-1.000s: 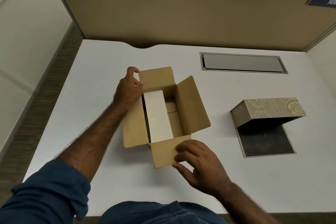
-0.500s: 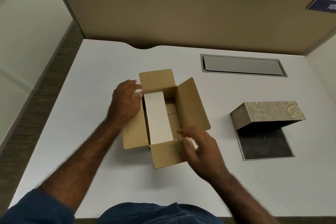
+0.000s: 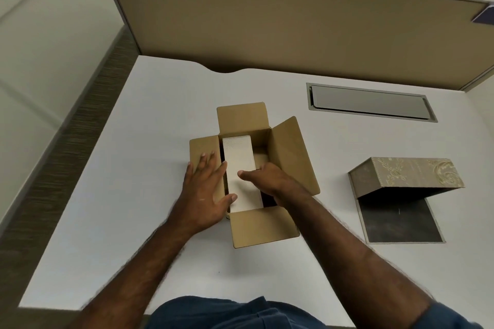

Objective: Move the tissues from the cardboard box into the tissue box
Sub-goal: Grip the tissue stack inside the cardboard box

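Note:
An open cardboard box [image 3: 290, 152] sits in the middle of the white desk with its four flaps spread out. A white stack of tissues [image 3: 239, 155] stands on edge inside it, along the left wall. My left hand [image 3: 207, 189] lies flat on the left flap, fingers spread, thumb touching the near end of the stack. My right hand [image 3: 267, 181] reaches into the box from the right, thumb on top of the stack, fingers hidden down beside it. The patterned beige tissue box [image 3: 411, 173] rests at the right, its lid tilted open over a dark base.
A grey cable hatch [image 3: 370, 101] is set into the white desk [image 3: 149, 141] behind the tissue box. A tan partition wall [image 3: 267, 24] closes off the back. The desk's left edge drops to carpet.
My left hand slid from the box's far left corner down onto the left flap. My right hand left the near flap and went into the box, onto the tissues.

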